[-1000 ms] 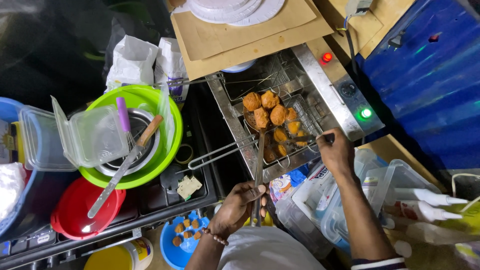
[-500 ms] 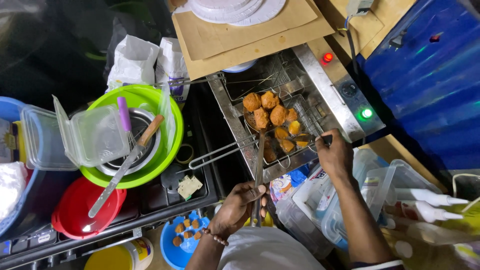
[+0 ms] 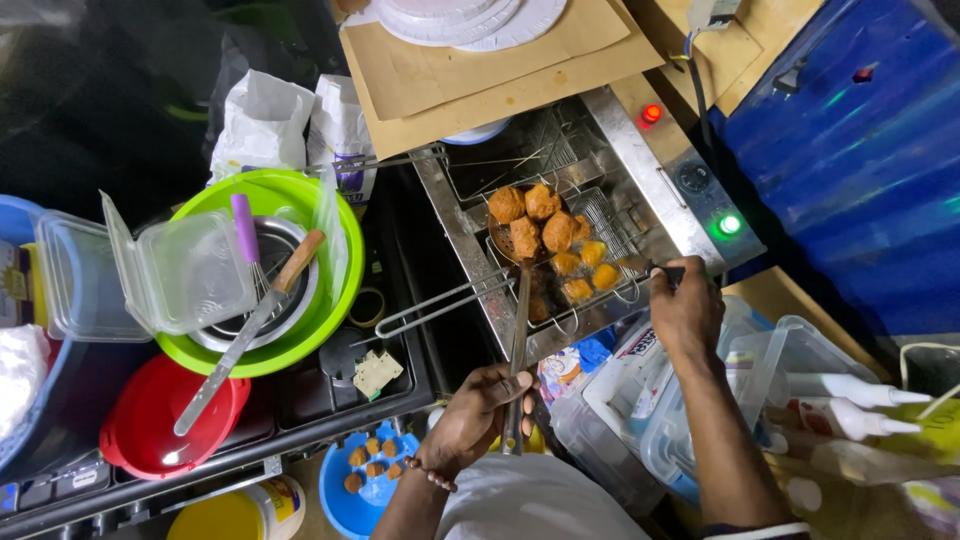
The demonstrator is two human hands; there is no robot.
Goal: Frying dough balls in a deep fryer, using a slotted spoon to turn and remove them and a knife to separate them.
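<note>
While gripping the long handle of a metal skimmer [image 3: 519,330], left hand [image 3: 478,412] closed around its lower end. Skimmer's bowl up over the fryer basket [image 3: 590,250], loaded with brown fried pieces [image 3: 532,218]. Right hand [image 3: 685,312] clenched on the dark basket handle [image 3: 668,272]. Beyond: steel deep fryer [image 3: 640,165], green bowl [image 3: 330,290] to the left, blue bowl [image 3: 350,495] of small pieces below.

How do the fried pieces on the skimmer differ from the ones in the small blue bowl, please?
The fried pieces on the skimmer are large, lumpy and deep golden-brown; the pieces in the blue bowl are small and paler. The first are held over the fryer by the left hand; the second lie untouched.
</note>
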